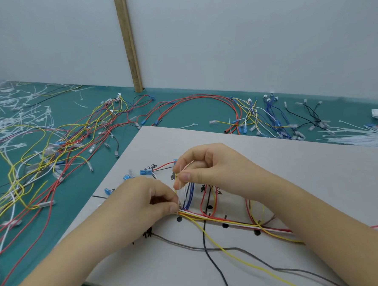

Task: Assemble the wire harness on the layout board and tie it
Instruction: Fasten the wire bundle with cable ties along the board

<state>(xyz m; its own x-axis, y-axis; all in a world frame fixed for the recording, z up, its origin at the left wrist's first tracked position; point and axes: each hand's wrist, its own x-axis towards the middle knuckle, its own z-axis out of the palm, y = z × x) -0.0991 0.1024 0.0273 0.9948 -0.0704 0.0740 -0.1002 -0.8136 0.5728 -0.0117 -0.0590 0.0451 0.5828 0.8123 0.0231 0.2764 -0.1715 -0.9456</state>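
Observation:
A white layout board (295, 158) with black marks and dots lies in front of me. On it runs a wire bundle (224, 221) of red, yellow and white wires, with blue wires (190, 194) branching upward. My left hand (138, 203) pinches the bundle at its left end, fingers curled. My right hand (209, 163), just above it, pinches a thin white cable tie (182, 188) that stands up from the bundle. Grey, black and yellow wires trail off toward the board's near edge.
A tangle of loose wires (51, 146) with blue terminals covers the green table on the left. More wires (259, 116) lie behind the board. White cable ties (364, 134) are piled at the right and at the far left. A wooden strip (131, 47) leans on the wall.

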